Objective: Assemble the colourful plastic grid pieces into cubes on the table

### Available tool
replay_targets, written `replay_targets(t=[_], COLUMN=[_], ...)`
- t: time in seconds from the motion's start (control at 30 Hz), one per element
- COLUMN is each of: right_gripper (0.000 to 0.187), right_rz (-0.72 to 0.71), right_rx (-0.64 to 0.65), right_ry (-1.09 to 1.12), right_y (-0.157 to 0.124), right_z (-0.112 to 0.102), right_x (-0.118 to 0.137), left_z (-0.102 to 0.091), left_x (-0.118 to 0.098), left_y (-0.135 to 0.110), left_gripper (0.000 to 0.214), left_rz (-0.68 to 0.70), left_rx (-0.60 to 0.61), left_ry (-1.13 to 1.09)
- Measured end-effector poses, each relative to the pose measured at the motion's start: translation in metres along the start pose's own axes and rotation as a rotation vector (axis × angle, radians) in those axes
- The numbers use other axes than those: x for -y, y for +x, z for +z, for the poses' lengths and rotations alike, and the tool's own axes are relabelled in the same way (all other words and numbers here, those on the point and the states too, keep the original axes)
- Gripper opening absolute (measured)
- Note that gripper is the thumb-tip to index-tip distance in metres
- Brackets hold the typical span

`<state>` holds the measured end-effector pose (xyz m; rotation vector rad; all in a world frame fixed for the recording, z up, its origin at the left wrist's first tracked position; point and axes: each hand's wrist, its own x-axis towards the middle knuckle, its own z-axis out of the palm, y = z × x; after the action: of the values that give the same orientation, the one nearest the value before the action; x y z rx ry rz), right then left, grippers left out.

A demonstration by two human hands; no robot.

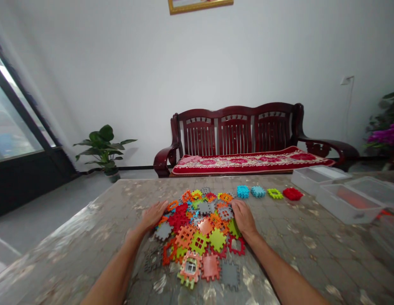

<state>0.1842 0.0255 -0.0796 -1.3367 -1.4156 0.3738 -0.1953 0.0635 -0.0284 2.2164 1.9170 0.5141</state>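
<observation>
A loose pile of notched plastic building tiles (205, 226) in red, orange, lime, grey and blue lies on the table in front of me. At its left edge rests my left hand (155, 214), fingers stretched out and touching the outer tiles. My right hand (244, 217) lies along the opposite side of the pile, next to a grey window tile (225, 213); its fingers are extended and partly hidden. Neither hand holds anything that I can see. Closest to me are a salmon tile (211, 267) and a grey tile (230, 274).
Beyond my right hand stand a blue stack (243, 192), a light blue stack (258, 192), lime tiles (275, 193) and red tiles (292, 194). Clear plastic boxes (349, 215) sit at the right on the patterned table cover (98, 228). A wooden bench (237, 127) is behind the table.
</observation>
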Motion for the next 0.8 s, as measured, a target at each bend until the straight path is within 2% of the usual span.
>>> replay_targets(t=[0.2,0.37,0.47,0.6,0.8], right_gripper=[0.051,0.050,0.048,0.048,0.049], right_rz=[0.088,0.135,0.149,0.185,0.242], right_rx=[-0.056,-0.102,-0.102,-0.094,-0.114], right_ry=[0.120,0.205,0.218,0.253,0.322], right_y=[0.004,0.007,0.008,0.008,0.007], right_z=[-0.003,-0.004,-0.005,-0.006,-0.010], right_x=[0.000,-0.001,-0.001,0.001,0.004], left_z=[0.016,0.007,0.004,0.008,0.011], left_x=[-0.017,-0.002,0.008,0.005,-0.003], left_y=[-0.008,-0.022,-0.037,-0.047,-0.032], left_gripper=[0.058,0.064,0.064,0.058,0.058], left_rz=[-0.038,-0.219,-0.278,-0.241,-0.141], left_rx=[0.031,-0.157,-0.216,-0.208,-0.143], left_ry=[-0.134,-0.334,-0.355,-0.337,-0.293])
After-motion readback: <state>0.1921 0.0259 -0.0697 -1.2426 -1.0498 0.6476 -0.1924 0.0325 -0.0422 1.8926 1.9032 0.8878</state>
